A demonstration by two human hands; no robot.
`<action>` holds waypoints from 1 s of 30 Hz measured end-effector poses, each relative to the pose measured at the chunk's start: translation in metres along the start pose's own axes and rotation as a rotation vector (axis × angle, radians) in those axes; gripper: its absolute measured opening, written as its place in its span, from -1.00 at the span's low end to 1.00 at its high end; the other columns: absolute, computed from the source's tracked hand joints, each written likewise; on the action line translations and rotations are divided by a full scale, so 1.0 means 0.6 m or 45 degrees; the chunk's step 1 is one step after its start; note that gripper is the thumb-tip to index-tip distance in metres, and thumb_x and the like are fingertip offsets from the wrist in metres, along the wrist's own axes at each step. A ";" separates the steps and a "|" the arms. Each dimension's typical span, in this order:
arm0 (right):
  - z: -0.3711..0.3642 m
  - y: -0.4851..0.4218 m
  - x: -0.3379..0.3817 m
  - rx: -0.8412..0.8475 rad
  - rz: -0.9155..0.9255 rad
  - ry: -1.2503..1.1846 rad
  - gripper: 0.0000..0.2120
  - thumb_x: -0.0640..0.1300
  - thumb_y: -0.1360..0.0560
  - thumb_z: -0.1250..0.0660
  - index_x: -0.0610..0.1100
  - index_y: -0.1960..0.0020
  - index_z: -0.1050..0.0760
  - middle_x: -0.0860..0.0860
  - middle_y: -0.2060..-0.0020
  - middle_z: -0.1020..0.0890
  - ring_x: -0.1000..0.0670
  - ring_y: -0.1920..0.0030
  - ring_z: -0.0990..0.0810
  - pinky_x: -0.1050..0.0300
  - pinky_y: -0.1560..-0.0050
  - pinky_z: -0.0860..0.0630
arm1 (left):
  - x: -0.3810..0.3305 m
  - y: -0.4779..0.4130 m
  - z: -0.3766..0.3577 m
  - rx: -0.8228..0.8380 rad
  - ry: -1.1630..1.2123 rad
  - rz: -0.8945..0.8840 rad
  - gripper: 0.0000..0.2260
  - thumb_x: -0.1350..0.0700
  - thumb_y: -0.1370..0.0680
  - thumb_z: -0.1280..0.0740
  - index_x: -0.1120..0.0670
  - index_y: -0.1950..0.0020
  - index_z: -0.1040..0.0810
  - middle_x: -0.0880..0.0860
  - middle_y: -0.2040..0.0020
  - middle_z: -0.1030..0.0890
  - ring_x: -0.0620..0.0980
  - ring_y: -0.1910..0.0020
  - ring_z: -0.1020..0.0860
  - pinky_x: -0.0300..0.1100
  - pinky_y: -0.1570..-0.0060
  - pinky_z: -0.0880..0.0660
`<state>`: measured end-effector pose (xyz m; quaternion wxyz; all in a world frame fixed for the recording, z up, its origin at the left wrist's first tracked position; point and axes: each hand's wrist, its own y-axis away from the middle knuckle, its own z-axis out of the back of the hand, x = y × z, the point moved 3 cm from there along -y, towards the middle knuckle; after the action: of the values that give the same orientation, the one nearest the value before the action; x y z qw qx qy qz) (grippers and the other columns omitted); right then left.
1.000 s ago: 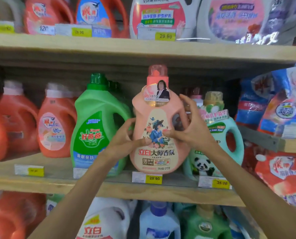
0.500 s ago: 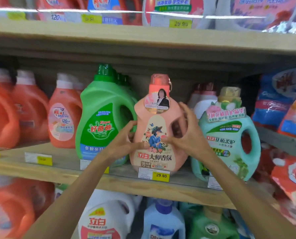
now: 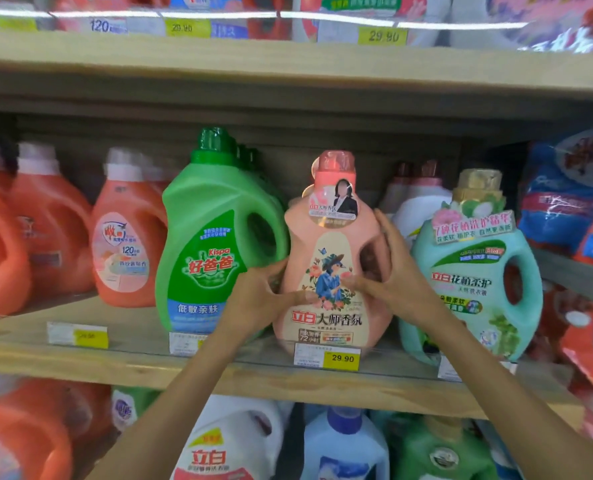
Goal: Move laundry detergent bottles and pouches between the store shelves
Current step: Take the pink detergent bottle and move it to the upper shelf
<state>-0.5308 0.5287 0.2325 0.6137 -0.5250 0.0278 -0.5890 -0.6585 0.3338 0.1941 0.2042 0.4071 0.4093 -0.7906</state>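
Pink bottle (image 3: 333, 271) now sits down on the shelf (image 3: 132, 368); left hand (image 3: 257, 299) and right hand (image 3: 395, 275) clasp it; likely release next.

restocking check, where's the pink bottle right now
Head view, centre, middle shelf: the pink bottle is between the green bottle and the teal bottle.

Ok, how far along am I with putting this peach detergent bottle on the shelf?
Mostly done: the peach bottle appears to stand upright on the middle shelf, between the green bottle and the teal bottle. In hand: the left hand and right hand grip its sides. Left: let go; other bottles and pouches may need moving, which I can't tell.
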 end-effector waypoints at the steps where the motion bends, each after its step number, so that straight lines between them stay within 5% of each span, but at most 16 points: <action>1: -0.001 0.002 0.003 0.004 -0.004 0.018 0.01 0.13 -0.28 -0.61 0.41 -0.49 -0.01 0.37 -0.42 -0.22 0.30 -0.46 -0.23 -0.05 -0.51 -0.27 | 0.003 0.004 0.001 -0.035 -0.035 -0.008 -0.39 -0.13 -0.26 -0.63 -0.07 -0.28 -0.62 -0.13 -0.08 -0.72 -0.18 0.00 -0.70 -0.04 -0.04 -0.66; 3: -0.006 0.009 0.003 -0.007 -0.026 0.035 0.01 0.05 -0.33 -0.60 0.33 -0.53 0.00 0.44 -0.38 -0.20 0.40 -0.43 -0.19 0.01 -0.53 -0.24 | 0.003 0.013 0.000 -0.094 -0.110 -0.034 -0.28 -0.30 -0.19 -0.56 -0.10 -0.31 -0.59 -0.15 -0.09 -0.71 -0.19 0.00 -0.70 -0.01 -0.01 -0.67; 9: -0.012 0.025 0.017 -0.116 -0.047 0.073 0.01 0.06 -0.33 -0.60 0.21 -0.58 -0.05 0.11 -0.47 -0.35 0.11 -0.49 -0.29 -0.10 -0.46 -0.33 | -0.002 0.015 0.005 -0.150 -0.293 -0.108 -0.23 -0.43 -0.17 -0.50 -0.11 -0.31 -0.60 -0.15 0.03 -0.74 -0.30 0.15 -0.64 -0.02 0.16 -0.66; 12: -0.013 0.032 0.029 -0.114 -0.067 0.077 -0.01 0.03 -0.37 -0.60 0.27 -0.57 -0.03 0.27 -0.47 -0.30 0.14 -0.50 -0.27 -0.11 -0.44 -0.38 | -0.010 0.015 0.008 -0.104 -0.327 -0.096 -0.33 -0.34 -0.24 -0.52 -0.10 -0.29 -0.61 -0.15 0.06 -0.74 -0.30 0.21 -0.63 -0.17 0.24 -0.63; 16: -0.011 0.040 0.057 -0.082 -0.081 0.220 -0.07 -0.08 -0.43 -0.55 0.33 -0.52 0.00 0.59 -0.34 -0.23 0.39 -0.43 -0.22 0.20 -0.41 -0.34 | -0.013 0.023 0.007 -0.084 -0.351 -0.067 -0.43 -0.29 -0.33 -0.52 -0.08 -0.26 -0.59 -0.11 0.05 -0.74 -0.12 0.16 -0.69 0.03 0.15 -0.65; 19: -0.010 0.054 0.067 -0.073 -0.110 0.402 -0.08 -0.07 -0.42 -0.54 0.18 -0.58 -0.05 0.24 -0.46 -0.33 0.15 -0.47 -0.31 0.12 -0.40 -0.36 | -0.014 0.037 0.008 -0.086 -0.470 -0.044 -0.41 -0.35 -0.39 -0.44 -0.04 -0.29 -0.55 -0.05 -0.03 -0.72 0.00 0.04 -0.68 0.04 0.04 -0.63; 21: -0.002 0.072 0.071 -0.065 -0.139 0.544 -0.24 -0.16 -0.40 -0.50 0.04 -0.50 -0.24 0.01 -0.36 -0.47 -0.07 -0.35 -0.45 -0.01 -0.29 -0.44 | -0.010 0.050 0.010 -0.098 -0.573 -0.076 -0.38 -0.44 -0.39 -0.28 -0.04 -0.25 -0.53 0.00 0.05 -0.71 0.07 0.05 -0.67 0.03 0.03 -0.60; 24: 0.020 0.111 0.076 -0.093 -0.302 0.693 -0.47 -0.09 -0.46 -0.47 -0.08 -0.40 -0.44 -0.08 -0.25 -0.55 -0.10 -0.23 -0.53 0.13 -0.18 -0.42 | -0.020 0.080 0.009 -0.123 -0.635 -0.166 -0.52 -0.35 -0.43 -0.18 -0.09 -0.19 -0.52 0.02 0.20 -0.67 0.19 0.16 -0.61 0.06 0.03 -0.56; 30: 0.007 0.187 0.106 0.407 -0.542 1.208 -0.38 0.10 -0.52 -0.36 0.02 -0.52 -0.27 -0.07 -0.41 -0.37 -0.18 -0.40 -0.34 -0.15 -0.36 -0.36 | -0.077 0.137 -0.011 0.063 -0.783 -0.428 -0.60 -0.03 -0.56 -0.38 -0.04 -0.40 -0.50 0.00 -0.29 -0.60 0.10 -0.28 -0.53 -0.03 -0.18 -0.46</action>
<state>-0.4306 0.4559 0.1958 0.4731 -0.0958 0.1047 -0.8695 -0.5745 0.2908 0.1899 0.1750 0.0815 0.3706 -0.9085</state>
